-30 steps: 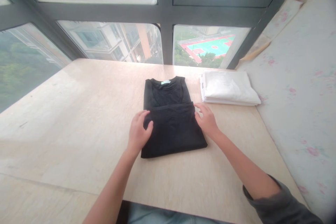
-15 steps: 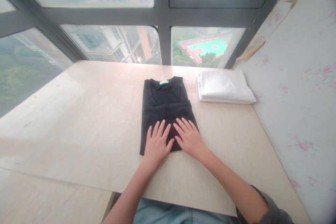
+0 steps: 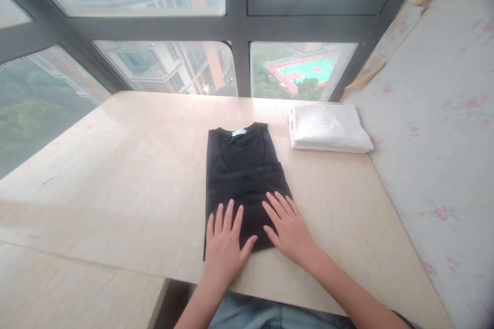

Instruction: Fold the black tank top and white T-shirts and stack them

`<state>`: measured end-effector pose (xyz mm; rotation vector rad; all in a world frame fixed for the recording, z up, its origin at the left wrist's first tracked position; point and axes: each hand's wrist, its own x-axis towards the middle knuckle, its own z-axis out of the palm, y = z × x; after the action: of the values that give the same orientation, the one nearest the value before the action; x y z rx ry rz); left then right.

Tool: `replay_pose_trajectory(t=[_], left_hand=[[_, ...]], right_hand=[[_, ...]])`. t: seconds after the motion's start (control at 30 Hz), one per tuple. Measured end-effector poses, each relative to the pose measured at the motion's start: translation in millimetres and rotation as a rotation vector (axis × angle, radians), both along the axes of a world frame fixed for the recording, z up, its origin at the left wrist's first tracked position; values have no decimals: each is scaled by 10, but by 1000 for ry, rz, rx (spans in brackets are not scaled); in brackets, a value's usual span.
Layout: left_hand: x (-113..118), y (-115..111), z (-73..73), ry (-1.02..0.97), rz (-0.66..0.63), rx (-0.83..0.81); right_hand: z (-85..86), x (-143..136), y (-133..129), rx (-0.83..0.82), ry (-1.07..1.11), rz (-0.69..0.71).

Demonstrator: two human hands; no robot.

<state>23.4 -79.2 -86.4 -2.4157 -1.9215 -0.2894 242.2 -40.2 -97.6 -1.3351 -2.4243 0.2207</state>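
A black shirt, folded into a rough rectangle, lies on the pale tabletop. Its neckline with a light label faces the window, and its hem is folded up over the lower part. My left hand rests palm down on the shirt's near left part, fingers spread. On the near right part lies my right hand, also flat with fingers apart. Neither hand grips the cloth. Parts of the shirt's near edge are hidden under my hands.
A folded stack of white cloth or sheets sits at the back right, beside the flowered wall. Grey window frames border the far edge. The table's front edge, with a step at the left, runs just before my lap.
The shirt has slid toward me along with both hands, farther from the window. My hands are a little farther apart, still flat on the cloth. The white stack has stayed put.
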Motion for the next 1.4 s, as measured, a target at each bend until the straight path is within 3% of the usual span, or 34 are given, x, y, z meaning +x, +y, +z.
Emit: replay_pose_trajectory(t=[0.13, 0.37, 0.53, 0.93, 1.07, 1.23, 1.4], left_hand=[[26, -61, 81, -18, -7, -4], [203, 539, 126, -35, -79, 26], [194, 744, 12, -73, -27, 16], [162, 736, -38, -161, 295, 61], [163, 737, -43, -181, 336, 79], [89, 610, 18, -190, 216, 125], [-156, 109, 99, -246, -72, 100]], right_hand=[[80, -14, -38, -11, 42, -11], [51, -269, 586, 27, 71, 96], [-53, -264, 793, 9, 9, -4], [-62, -218, 773, -29, -11, -40], [-78, -210, 782, -27, 12, -44], [-34, -155, 771, -33, 131, -28], [106, 132, 463, -48, 268, 129]])
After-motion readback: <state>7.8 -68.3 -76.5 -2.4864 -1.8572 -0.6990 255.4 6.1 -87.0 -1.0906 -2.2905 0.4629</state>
